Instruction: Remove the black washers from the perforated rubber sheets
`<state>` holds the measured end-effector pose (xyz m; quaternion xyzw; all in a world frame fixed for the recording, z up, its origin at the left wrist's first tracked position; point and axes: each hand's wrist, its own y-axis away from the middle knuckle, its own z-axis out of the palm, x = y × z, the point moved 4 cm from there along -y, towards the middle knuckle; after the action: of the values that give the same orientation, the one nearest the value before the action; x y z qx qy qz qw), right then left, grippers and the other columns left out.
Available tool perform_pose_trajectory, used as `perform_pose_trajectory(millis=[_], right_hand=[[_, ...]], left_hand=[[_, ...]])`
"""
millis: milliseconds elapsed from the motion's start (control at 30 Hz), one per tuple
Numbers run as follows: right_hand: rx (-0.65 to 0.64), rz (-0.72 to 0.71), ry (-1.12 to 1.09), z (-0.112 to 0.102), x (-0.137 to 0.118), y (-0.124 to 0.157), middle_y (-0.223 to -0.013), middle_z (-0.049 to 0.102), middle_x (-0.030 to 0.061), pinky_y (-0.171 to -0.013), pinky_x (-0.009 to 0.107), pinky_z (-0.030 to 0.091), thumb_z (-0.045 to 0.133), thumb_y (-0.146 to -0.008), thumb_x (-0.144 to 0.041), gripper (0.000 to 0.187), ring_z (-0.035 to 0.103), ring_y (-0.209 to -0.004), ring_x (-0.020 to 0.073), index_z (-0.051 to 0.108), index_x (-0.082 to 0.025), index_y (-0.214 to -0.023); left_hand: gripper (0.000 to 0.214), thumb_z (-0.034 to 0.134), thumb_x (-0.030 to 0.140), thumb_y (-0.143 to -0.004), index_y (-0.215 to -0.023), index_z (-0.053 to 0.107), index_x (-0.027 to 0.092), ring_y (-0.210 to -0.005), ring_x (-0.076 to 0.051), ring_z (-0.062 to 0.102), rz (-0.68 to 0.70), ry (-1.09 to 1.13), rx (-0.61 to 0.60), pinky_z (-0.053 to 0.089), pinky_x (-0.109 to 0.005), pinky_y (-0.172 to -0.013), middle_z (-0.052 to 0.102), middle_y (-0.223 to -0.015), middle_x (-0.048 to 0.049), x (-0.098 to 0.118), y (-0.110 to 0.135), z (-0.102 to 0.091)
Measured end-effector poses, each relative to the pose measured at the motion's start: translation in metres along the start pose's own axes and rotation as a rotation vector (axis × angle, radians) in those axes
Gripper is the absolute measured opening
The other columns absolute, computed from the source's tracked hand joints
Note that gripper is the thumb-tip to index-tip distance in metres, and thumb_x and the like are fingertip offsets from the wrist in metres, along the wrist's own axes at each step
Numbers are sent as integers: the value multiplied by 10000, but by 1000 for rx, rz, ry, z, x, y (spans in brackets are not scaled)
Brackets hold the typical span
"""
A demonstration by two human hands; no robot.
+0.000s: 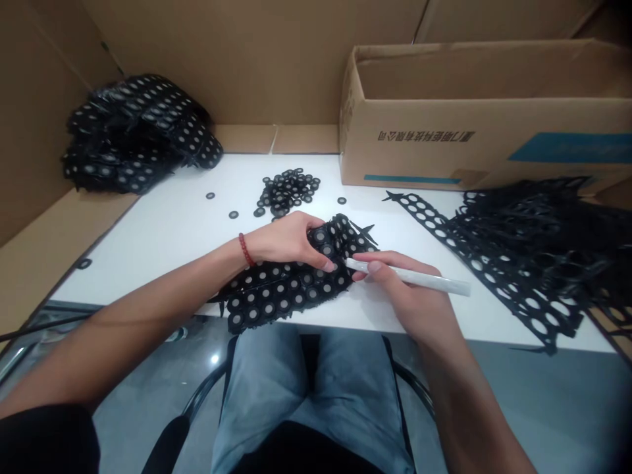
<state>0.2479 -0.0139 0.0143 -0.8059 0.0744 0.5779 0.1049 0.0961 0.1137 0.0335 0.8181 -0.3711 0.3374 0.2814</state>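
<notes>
My left hand [296, 240] grips a black rubber sheet [281, 296] full of round discs with pale centres, thumb on top and fingers tucked around its folded far end. The sheet lies partly over the table's front edge. In my right hand [409, 289] is a white pen-like stick [434, 280], held like a pencil. Its tip is at the sheet, near my left thumb; whether it touches a disc I cannot tell. Beyond my left hand sits a pile of loose black rings [286, 191] with grey middles.
A heap of similar disc-filled sheets [143, 128] rests at the back left. To the right lie black sheets with punched-out holes [523, 257], piled before a large open cardboard box [474, 141]. Cardboard walls surround the white table [162, 217]. Single rings [234, 214] lie scattered on it.
</notes>
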Motion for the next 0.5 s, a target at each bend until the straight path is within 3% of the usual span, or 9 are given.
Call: perform_pose_trajectory(millis=[167,500], right_hand=[[14,64,42,-2,1,1,-770,737,-23,-715,228,486,575,-864,-344,184,652,-778,135,729,-261,-917],[-25,88,66,2,0,-1,-798,736,-7,-726,264,494,574,-856,-348,196,657,-806,163,734,-256,-923]], left_hand=[[310,766,325,-581,-774,634,121,-659,-148,566,52,33,53,419,-254,-586,650,-742,-14,-8,-4,3],[283,783,312,-593,-749,632,132,-715,-160,615,106,180,4,485,-269,-656,690,-778,-20,-14,-7,8]])
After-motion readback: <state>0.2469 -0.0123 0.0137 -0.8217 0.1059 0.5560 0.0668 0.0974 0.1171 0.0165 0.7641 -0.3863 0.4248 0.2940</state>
